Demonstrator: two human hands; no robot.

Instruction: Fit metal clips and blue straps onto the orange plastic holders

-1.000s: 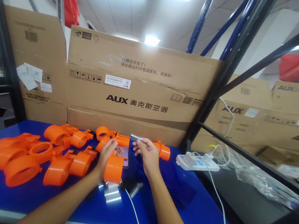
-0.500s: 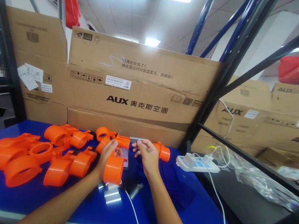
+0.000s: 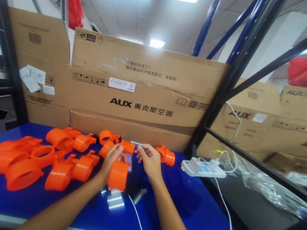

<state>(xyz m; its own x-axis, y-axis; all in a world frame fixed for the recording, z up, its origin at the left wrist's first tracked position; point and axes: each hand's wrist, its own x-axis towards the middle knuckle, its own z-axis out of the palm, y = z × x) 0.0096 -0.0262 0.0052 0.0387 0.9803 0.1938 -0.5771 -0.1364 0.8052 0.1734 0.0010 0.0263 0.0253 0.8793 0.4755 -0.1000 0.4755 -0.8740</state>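
My left hand (image 3: pixel 111 159) grips an orange plastic part (image 3: pixel 118 174) with a round collar, held just above the blue table (image 3: pixel 50 206). My right hand (image 3: pixel 149 159) pinches a small flat silvery metal piece (image 3: pixel 137 143) between thumb and fingers, close to the top of the orange part. A phone (image 3: pixel 129 160) lies on the table between and behind my hands. Several small shiny metal pieces (image 3: pixel 114 198) lie under my left wrist.
Several orange ring-shaped parts (image 3: pixel 36 159) are piled on the left of the table, and one more orange part (image 3: pixel 167 155) lies right of my hands. A white power strip (image 3: pixel 202 167) with cables sits at right. Cardboard boxes (image 3: pixel 145 92) wall the back; a black shelf frame (image 3: pixel 228 82) stands at right.
My right hand has lowered the metal piece slightly and brought it leftward toward the orange part. My left hand has barely moved.
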